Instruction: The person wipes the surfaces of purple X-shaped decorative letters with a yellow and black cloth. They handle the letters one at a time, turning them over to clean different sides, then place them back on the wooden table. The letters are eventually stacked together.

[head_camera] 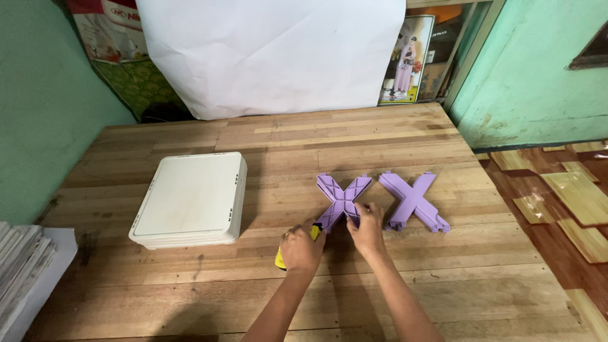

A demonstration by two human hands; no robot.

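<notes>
- Head view looks down on a wooden plank tabletop [190,297]; its right edge runs beside a floor of brown tiles [570,209], and its far edge meets a white sheet [272,50] hanging against the back wall.
- Broad bare wood lies in front of the hands and behind the purple pieces; the left side is tighter, with a white square box [190,199] lying flat and a stack of grey sheets [19,259] at the near left corner.
- Left hand [302,248] is curled shut around a yellow and black tool [282,256], whose tip shows at the near left arm of the left purple X-shaped piece [342,199].
- Right hand [366,229] rests fingers-down on that piece's near right arm, pressing rather than wrapping it.
- This piece lies flat near the middle of the tabletop, its four arms pointing diagonally; no single long axis stands out.
- A second purple X-shaped piece [413,201] lies just beside it to the right, apart from both hands.
- A tall printed package [405,60] with a pink figure leans at the far right; a red and white bag [104,28] sits at the far left.
</notes>
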